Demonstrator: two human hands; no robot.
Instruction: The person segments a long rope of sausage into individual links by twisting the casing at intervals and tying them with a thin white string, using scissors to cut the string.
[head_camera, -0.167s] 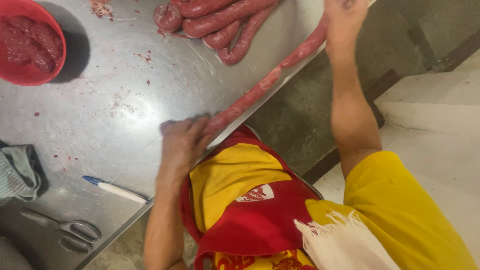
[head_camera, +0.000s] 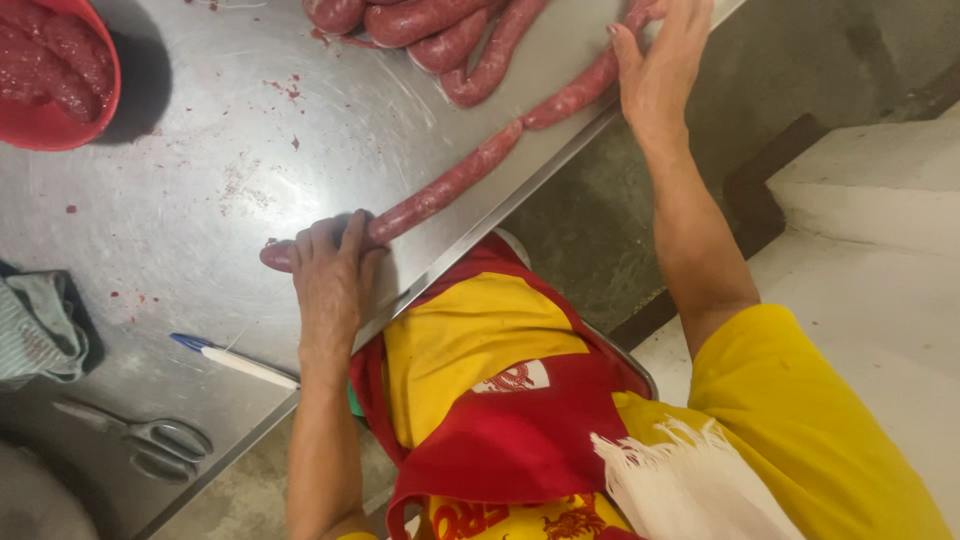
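The left hand (head_camera: 330, 285) presses one end of a long sausage (head_camera: 455, 182), fingers curled over it. The right hand (head_camera: 660, 70) lies flat on the other end. Many filled sausages (head_camera: 430, 25) are piled on the tabletop (head_camera: 200, 200); raw meat is left in the red bowl (head_camera: 55, 120).

A red bowl (head_camera: 55, 85) of minced meat sits at ten o'clock on the steel table (head_camera: 200, 200). A heap of finished sausages (head_camera: 430, 25) lies at twelve. A crumpled cloth (head_camera: 40, 325) rests at nine, a blue-capped pen (head_camera: 235, 360) and scissors (head_camera: 150, 438) towards eight.

Pen (head_camera: 235, 360) between sausage (head_camera: 450, 185) and scissors (head_camera: 150, 437)
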